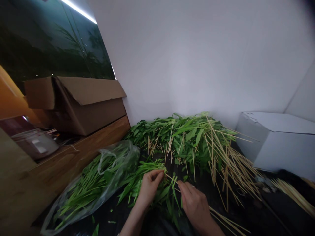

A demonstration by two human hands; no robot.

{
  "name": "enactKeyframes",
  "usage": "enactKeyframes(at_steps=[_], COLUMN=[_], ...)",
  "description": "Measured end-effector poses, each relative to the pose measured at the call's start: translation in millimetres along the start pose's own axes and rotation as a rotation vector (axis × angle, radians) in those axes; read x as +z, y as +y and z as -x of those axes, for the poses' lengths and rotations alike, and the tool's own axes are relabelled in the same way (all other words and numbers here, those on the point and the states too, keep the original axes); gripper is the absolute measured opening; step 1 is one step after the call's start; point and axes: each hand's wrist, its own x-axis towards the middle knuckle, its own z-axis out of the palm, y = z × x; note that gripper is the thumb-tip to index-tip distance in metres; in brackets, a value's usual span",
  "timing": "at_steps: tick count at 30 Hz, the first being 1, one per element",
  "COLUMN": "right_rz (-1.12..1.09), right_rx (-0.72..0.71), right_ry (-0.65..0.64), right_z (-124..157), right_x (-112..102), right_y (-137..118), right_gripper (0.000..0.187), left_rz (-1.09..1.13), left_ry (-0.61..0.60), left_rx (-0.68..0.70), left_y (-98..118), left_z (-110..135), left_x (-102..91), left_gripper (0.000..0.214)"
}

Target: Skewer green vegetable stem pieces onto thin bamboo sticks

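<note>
My left hand (150, 185) is closed in a pinch on a green stem at the left tip of a thin wooden skewer (169, 177). My right hand (194, 200), with a ring on one finger, grips the skewer farther along. Leafy stems (174, 181) sit on the skewer between the two hands, their leaves hanging down. Below and behind my left hand lies a loose pile of leafy greens (147, 167). Several bare skewers (226, 220) poke out beneath my right wrist. My fingertips partly hide the skewer's ends.
A heap of skewered greens (194, 131) leans against the white wall, skewers (228, 164) jutting right. A clear plastic bag (98, 182) of greens lies left. A cardboard box (91, 108) stands on a wooden ledge, a white box (278, 141) at right. More skewers (292, 195) lie far right.
</note>
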Motion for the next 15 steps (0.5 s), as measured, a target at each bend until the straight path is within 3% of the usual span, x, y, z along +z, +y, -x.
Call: enactKeyframes(at_steps=[10,15], right_rz=[0.009,-0.040], right_rx=[0.000,0.015], right_ry=[-0.005,0.009], right_z=[1.1,0.3], right_x=[-0.1,0.9], right_y=[-2.3,-2.5], right_gripper=[0.034,0.030], left_rz=[-0.212,-0.060], left_ry=[0.002,-0.044], left_rx=[0.080,0.007], left_y=[-9.6,-7.4], left_z=[2.4,-0.6], left_x=[-1.2,-4.3], left_gripper=[0.023,0.031])
